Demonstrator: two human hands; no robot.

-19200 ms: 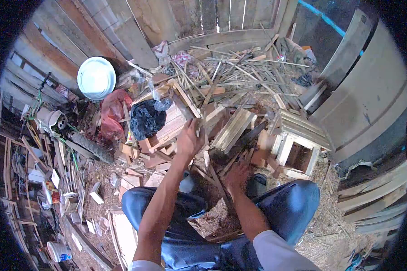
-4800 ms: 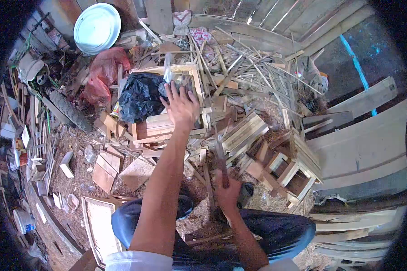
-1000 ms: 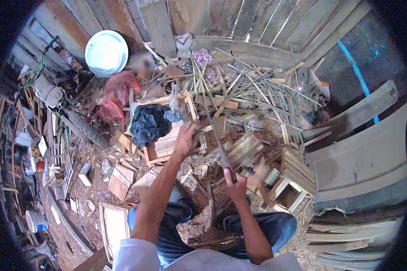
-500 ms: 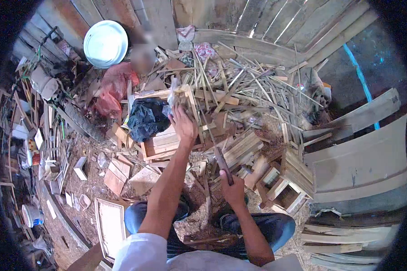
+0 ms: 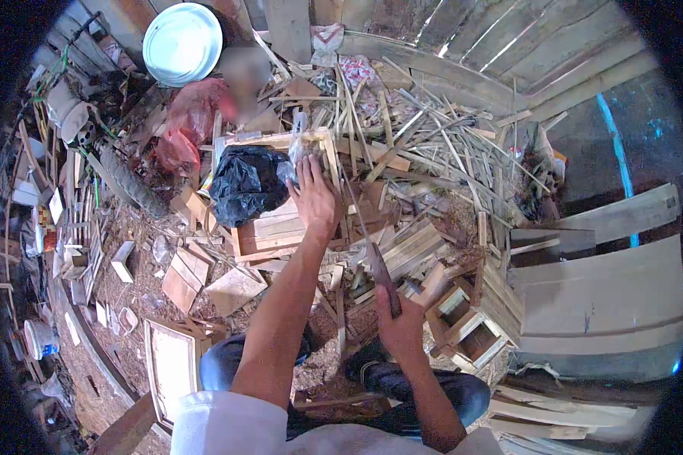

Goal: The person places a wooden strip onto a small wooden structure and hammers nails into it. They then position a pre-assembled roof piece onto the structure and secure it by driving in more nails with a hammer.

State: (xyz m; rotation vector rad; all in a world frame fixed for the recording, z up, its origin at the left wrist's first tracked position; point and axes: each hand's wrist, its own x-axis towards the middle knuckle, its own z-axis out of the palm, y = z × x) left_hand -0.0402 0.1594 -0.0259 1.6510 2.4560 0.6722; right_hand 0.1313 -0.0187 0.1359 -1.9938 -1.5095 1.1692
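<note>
My right hand (image 5: 401, 322) is wrapped round the dark brown handle of a long, thin-bladed tool (image 5: 368, 246), whose blade points up and away, past the right side of a wooden box frame (image 5: 269, 252). Fingers stretched forward, my left hand (image 5: 315, 201) reaches over that box and overlaps the lower end of a clear plastic bag (image 5: 299, 133). A crumpled black plastic bag (image 5: 249, 186) lies in the box, just left of the left hand. The box's wooden slats show below the black bag.
Loose wood strips (image 5: 432, 136) are heaped at the back right. Near my right knee stands a small wooden box (image 5: 470, 334). A framed white panel (image 5: 173, 371) leans by my left knee. Beyond the red plastic bag (image 5: 190, 117) is a white basin (image 5: 182, 44). Boards (image 5: 599, 296) line the right.
The view has shifted slightly. My left hand has moved a little to the right over the box, and the right hand has drawn slightly nearer to me, still holding the long tool.
</note>
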